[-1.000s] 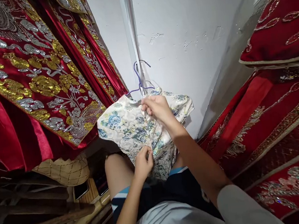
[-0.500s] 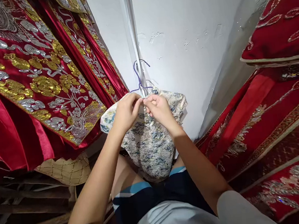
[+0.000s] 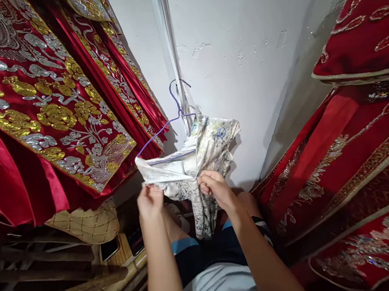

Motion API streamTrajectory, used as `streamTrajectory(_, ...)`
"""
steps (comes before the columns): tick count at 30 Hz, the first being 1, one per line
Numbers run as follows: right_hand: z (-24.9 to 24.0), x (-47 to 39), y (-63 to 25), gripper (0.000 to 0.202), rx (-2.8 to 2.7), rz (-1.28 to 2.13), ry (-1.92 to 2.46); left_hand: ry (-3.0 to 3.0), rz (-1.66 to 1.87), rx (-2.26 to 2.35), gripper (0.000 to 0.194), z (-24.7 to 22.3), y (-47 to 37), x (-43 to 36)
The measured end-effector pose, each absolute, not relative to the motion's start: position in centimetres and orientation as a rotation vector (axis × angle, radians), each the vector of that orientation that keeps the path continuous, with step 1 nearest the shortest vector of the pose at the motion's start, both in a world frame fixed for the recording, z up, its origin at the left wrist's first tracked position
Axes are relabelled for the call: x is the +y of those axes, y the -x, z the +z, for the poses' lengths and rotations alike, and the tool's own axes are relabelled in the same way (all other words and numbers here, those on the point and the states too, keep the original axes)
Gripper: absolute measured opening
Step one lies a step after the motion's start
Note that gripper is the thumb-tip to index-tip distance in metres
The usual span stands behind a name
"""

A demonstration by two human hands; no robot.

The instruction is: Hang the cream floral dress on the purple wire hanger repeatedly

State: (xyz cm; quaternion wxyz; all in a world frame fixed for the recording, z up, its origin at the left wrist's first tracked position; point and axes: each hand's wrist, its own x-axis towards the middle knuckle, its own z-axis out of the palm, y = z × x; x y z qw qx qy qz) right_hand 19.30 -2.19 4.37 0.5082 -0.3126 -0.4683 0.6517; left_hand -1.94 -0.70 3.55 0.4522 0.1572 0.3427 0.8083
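Observation:
A cream floral garment [image 3: 216, 136] with blue and green print hangs from a purple hanger [image 3: 160, 131]. Its right shoulder still covers the hanger, while the hanger's left arm is bare along most of its length. My left hand [image 3: 150, 198] pinches the garment's edge below the hanger's left tip. With fingers curled, my right hand [image 3: 215, 187] grips the front opening near the middle. Between both hands the edge is stretched taut, and the pale inside shows. The lower part of the garment hangs bunched above my lap.
Red embroidered cloth [image 3: 55, 114] with gold and silver sequins hangs at left. More red beaded garments [image 3: 347, 148] hang at right. Behind stands a white wall [image 3: 231, 30] with a narrow vertical strip [image 3: 169, 41]. A phone [image 3: 110, 249] lies on bamboo furniture [image 3: 122, 255] at lower left.
My hands have moved down and apart from the neckline, the left one farther left. The garment's left side has been pulled open and off the hanger's arm, exposing the purple hanger.

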Motion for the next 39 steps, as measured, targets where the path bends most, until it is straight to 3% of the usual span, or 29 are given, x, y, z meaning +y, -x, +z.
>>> streamTrajectory(5, 2.6, -1.3, -22.6, 0.021, -1.039, 1.643, 0.678, -0.226, 1.862, 0.859, 0.028, -0.3, -3.2, -1.5)
streamTrajectory(9, 1.7, -0.8, -25.8, 0.025, -1.179, 1.577, 0.817, -0.405, 1.906, 0.737, 0.011, 2.3, -5.1, -2.5)
streamTrajectory(11, 1.8, -1.0, -26.3, 0.018, -1.296, 1.402, 0.935, -0.703, 1.867, 0.659, 0.017, 4.2, -6.1, -3.5)
streamTrajectory(15, 3.2, -2.2, -24.8, 0.057, -1.692, 1.482, 0.685, -1.218, 1.741, 0.766, 0.019, 7.0, -8.4, -5.7)
streamTrajectory(20, 5.7, -3.2, -22.5, 0.031, -1.974, 1.562, 0.605, -1.729, 1.600, 0.876, 0.016, 8.0, -7.6, -6.0)
streamTrajectory(27, 9.9, -1.7, -24.8, 0.044, -1.876, 1.944, 0.562, -1.732, 0.909, 0.919, 0.057, 4.2, -3.8, -5.9)
streamTrajectory(29, 11.5, -1.1, -25.7, 0.032, -2.074, 1.755, 0.630, -1.852, 0.703, 0.989, 0.055, 3.4, -2.7, -6.3)
streamTrajectory(34, 12.4, 3.1, -26.4, 0.016, -1.916, 0.683, 0.831, -2.091, 0.601, 1.375, 0.046, 4.1, 1.9, -6.7)
streamTrajectory(39, 9.3, 8.4, -25.6, 0.023, -1.825, 0.520, 0.873, -2.193, 0.606, 1.532, 0.040, 7.2, 5.7, -6.3)
